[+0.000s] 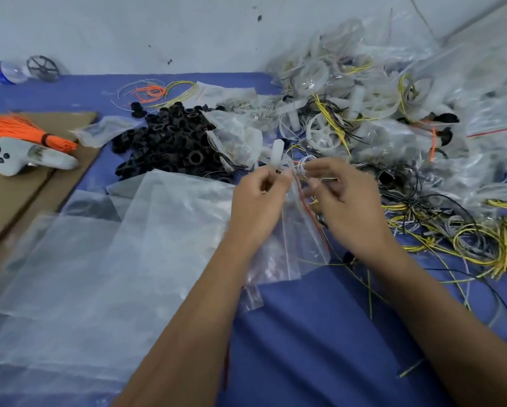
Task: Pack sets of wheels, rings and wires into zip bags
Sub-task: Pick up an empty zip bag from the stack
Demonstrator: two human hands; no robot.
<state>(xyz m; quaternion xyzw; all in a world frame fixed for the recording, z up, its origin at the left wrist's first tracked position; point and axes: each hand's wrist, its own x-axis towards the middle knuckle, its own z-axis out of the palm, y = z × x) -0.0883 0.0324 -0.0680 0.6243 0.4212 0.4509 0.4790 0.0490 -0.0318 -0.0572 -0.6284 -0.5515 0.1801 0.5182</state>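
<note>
At the centre of the frame, both hands meet over the mouth of a small clear zip bag with a red seal line [293,230], which hangs from the fingers down toward the blue cloth work surface [320,333]. The left hand [258,198] has its fingers curled and pinches the left edge of the bag opening; a white plastic part [276,155] stands up just above its fingertips, though motion blur hides exactly how it is held. The right hand [343,195] is also curled, pinching the right side of the opening together with a small coil of thin white and yellow wires [303,168]. Just above and left of the hands lies a heap of black rubber rings [170,142]. The upper right of the frame is filled by a large pile of packed clear bags containing white wheels and wires [393,92]. Loose yellow, black and grey wires [481,239] spread over the cloth at the right edge. Large sheets of clear plastic film [99,245] cover the lower left. At the left edge — on flat brown cardboard [17,195] — rest a bundle of orange wires bound with a dark tie [20,127] and a grey handheld controller [20,161]. A single dark spoked wheel [43,67] stands at the upper left, against the wall.
</note>
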